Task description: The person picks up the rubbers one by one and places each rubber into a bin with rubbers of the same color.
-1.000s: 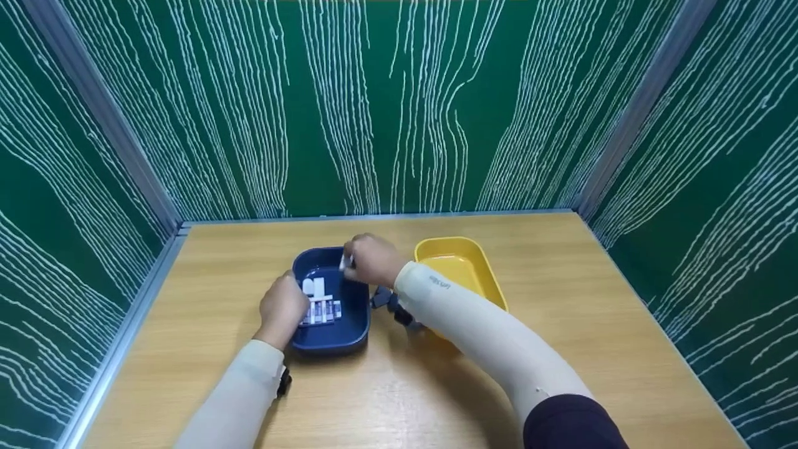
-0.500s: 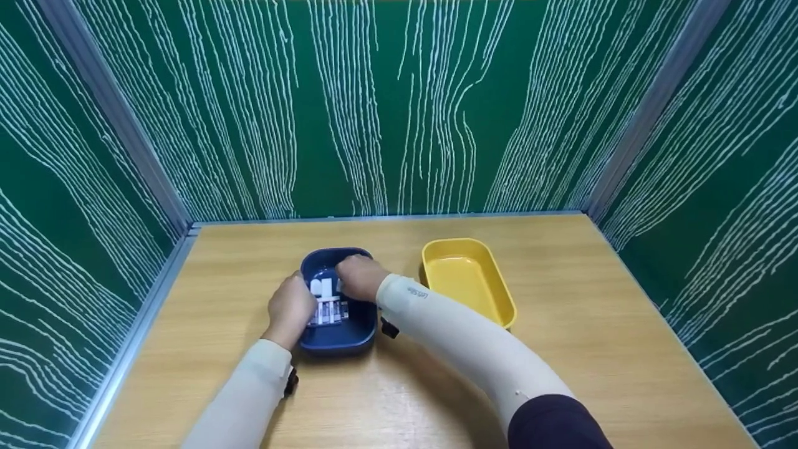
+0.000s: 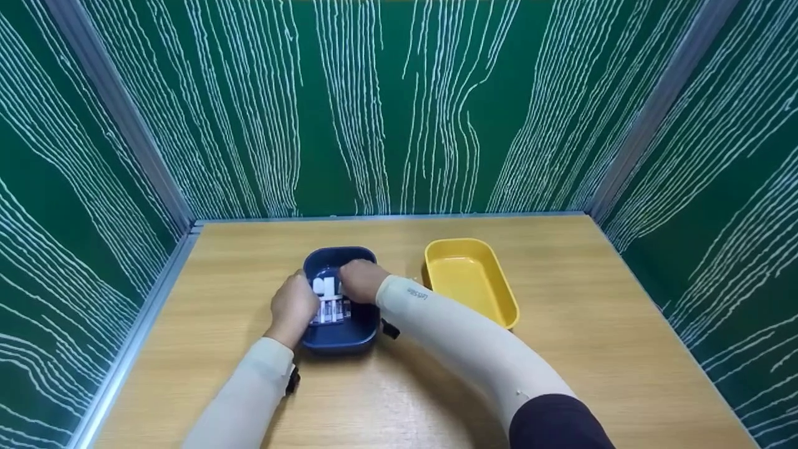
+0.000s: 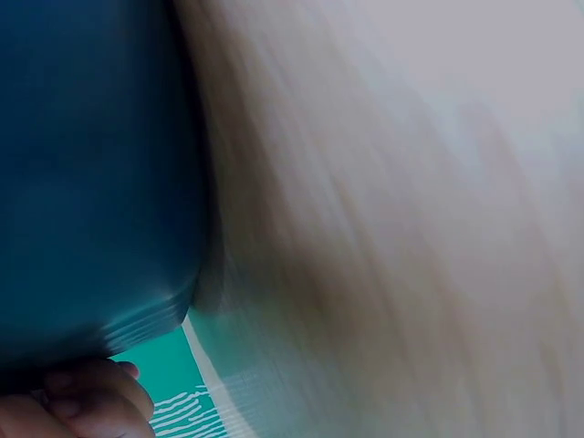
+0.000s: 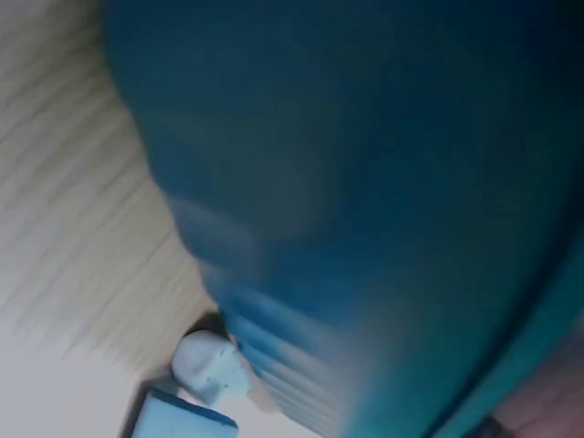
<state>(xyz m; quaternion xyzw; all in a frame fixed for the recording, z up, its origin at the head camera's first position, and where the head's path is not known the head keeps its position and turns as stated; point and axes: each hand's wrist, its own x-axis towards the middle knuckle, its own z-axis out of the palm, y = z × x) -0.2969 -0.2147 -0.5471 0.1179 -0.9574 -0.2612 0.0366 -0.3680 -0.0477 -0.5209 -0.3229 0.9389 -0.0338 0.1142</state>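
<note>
My left hand [image 3: 294, 307] grips the left rim of a dark blue bin [image 3: 340, 347]. In the left wrist view its curled fingers [image 4: 96, 401] show at the bin's edge. My right hand [image 3: 361, 280] reaches down into the bin over its right rim, fingers curled, with a small white block [image 3: 340, 288] at the fingertips. In the bin's left half lie a rounded white piece [image 3: 318, 286] and several white blocks with purple-blue bands [image 3: 331, 312], set close together. The right wrist view is mostly filled by the bin's blurred blue wall [image 5: 319, 182].
A yellow bin [image 3: 512, 315] stands to the right on the wooden table [image 3: 592, 362], partly behind my right sleeve. Low in the right wrist view, a rounded whitish piece [image 5: 210, 367] and a pale block [image 5: 182, 417] lie beside the blue wall. Green walls [image 3: 436, 125] with white lines surround the table.
My right hand has lowered the white block from the bin's far right rim down into the bin. My left hand keeps its hold on the rim. The view has shifted slightly.
</note>
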